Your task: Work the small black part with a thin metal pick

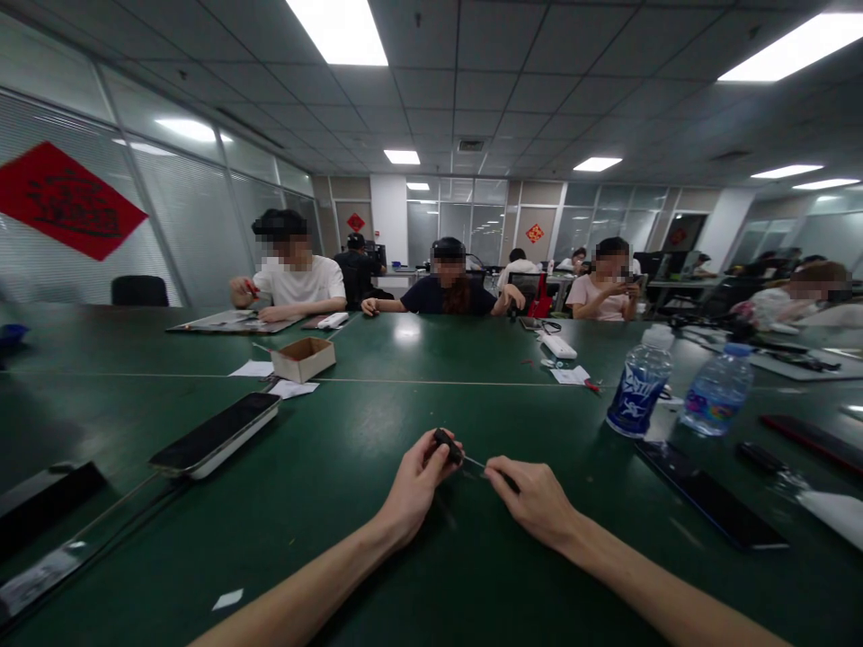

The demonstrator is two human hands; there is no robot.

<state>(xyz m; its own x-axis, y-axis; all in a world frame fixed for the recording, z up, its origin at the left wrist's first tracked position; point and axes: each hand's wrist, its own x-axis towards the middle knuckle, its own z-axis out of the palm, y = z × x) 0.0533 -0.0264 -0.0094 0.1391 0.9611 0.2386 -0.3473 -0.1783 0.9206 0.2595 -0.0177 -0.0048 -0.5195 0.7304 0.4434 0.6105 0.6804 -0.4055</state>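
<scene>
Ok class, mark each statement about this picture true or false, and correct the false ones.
1. The left hand holds a small black object. True.
2. Two plastic water bottles stand on the green table, to the right of the hands. True.
3. The right hand is empty. False: it holds a thin metal tool with a dark handle.
4. The cardboard box is closed. False: its top is open.
5. The red diamond banner hangs on the right wall. False: it hangs on the left wall.
</scene>
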